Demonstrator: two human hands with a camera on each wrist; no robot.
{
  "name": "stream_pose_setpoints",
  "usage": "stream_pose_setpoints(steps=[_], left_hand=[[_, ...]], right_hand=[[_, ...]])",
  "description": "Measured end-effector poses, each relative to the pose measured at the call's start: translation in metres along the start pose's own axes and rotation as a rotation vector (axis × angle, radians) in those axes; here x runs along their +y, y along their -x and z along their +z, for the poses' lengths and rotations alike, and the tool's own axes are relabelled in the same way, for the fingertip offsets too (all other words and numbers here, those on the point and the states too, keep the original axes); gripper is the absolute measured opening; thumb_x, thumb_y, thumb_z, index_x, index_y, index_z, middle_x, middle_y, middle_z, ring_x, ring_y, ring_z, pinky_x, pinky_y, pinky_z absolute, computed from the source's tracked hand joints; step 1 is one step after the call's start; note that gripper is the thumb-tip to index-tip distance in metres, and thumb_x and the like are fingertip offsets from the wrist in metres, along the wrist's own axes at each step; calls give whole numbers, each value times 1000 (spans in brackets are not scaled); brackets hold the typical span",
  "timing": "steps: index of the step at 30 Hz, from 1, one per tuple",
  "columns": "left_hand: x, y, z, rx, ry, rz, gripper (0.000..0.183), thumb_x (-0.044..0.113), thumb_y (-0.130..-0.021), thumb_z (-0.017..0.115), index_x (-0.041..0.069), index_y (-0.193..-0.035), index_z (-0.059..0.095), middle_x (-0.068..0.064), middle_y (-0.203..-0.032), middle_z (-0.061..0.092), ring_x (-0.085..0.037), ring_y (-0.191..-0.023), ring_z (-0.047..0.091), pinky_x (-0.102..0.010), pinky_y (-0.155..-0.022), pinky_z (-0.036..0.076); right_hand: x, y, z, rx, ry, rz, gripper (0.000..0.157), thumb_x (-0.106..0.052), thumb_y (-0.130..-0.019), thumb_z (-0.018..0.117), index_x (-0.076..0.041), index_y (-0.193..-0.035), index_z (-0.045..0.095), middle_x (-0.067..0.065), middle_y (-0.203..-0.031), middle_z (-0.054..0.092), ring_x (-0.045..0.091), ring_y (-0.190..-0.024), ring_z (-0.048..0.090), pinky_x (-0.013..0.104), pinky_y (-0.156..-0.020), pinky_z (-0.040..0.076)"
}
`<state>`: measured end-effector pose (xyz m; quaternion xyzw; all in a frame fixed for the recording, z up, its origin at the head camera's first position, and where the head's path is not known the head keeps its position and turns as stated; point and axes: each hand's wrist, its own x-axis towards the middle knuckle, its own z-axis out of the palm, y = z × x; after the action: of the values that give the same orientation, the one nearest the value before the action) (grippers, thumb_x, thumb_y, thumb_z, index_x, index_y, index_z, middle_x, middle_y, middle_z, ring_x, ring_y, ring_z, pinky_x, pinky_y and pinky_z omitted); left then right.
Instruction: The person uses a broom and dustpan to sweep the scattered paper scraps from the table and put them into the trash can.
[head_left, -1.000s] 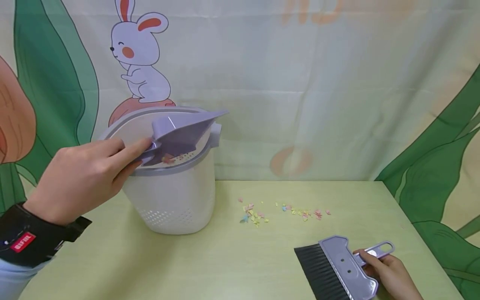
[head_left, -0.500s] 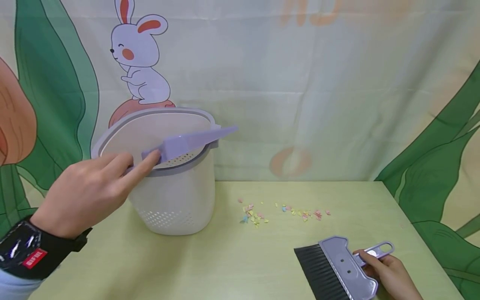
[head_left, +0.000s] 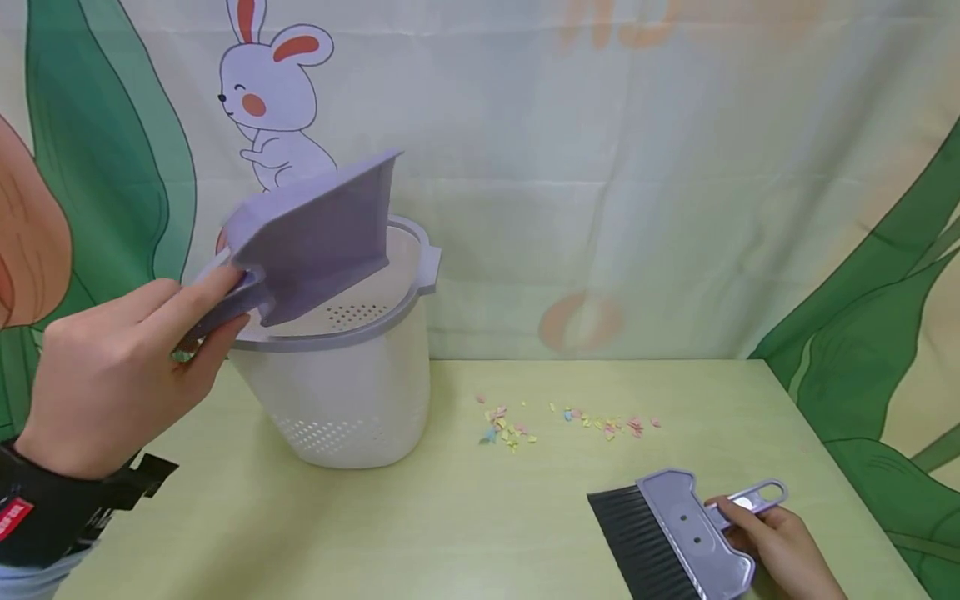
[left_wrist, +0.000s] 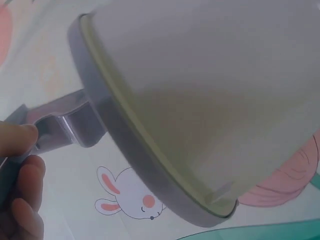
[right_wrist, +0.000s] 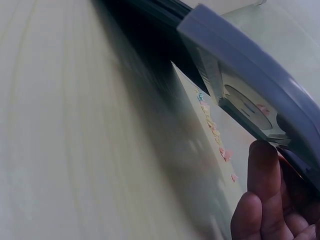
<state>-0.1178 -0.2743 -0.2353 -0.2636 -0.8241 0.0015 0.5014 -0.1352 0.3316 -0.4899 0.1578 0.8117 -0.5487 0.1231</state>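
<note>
While the left hand (head_left: 127, 367) wraps its grip around the handle, the dustpan (head_left: 322, 237) extends toward two o'clock of it, tilted above the basket (head_left: 337, 396), probably so loose bits would drop inside. Low at the counter (head_left: 450, 517), the right hand's (head_left: 783, 542) grip holds the brush (head_left: 686, 529), bristles toward nine o'clock, seemingly resting clear of the coloured scraps (head_left: 611, 427) at ten o'clock.
</note>
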Motion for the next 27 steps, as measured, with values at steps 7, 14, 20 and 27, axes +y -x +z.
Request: stream_pose_setpoints(steps=[7,14,20,27], left_hand=[[6,10,-9,66,205,-236,59,57,-96,61,9,-127,75,-19,-102,78,3,-72,62,-4,-76,38],[36,31,-9,66,479,-372,47,15,-78,89,5,-122,77,15,-108,75,20,-74,59,-1,-71,44],[71,51,5,-5,672,-411,57,-9,-66,89,4,-120,76,14,-94,71,6,-57,49,-11,-54,40],[104,83,25,-231,853,-528,54,-6,-74,88,12,-124,75,5,-100,76,-1,-68,61,-17,-58,49]], right_hand=[[1,-1,0,-3,8,-5,49,-37,-108,55,4,-134,66,-9,-103,76,5,-87,64,24,-78,54],[0,0,-1,-9,9,-1,49,-37,-108,55,4,-134,66,-8,-104,76,5,-88,64,24,-79,54],[1,2,-3,1,-4,-1,48,-36,-108,56,4,-133,66,-8,-102,76,5,-87,64,24,-78,54],[2,5,-1,13,-17,3,47,-34,-107,57,5,-132,66,-11,-96,75,6,-84,64,24,-77,54]])
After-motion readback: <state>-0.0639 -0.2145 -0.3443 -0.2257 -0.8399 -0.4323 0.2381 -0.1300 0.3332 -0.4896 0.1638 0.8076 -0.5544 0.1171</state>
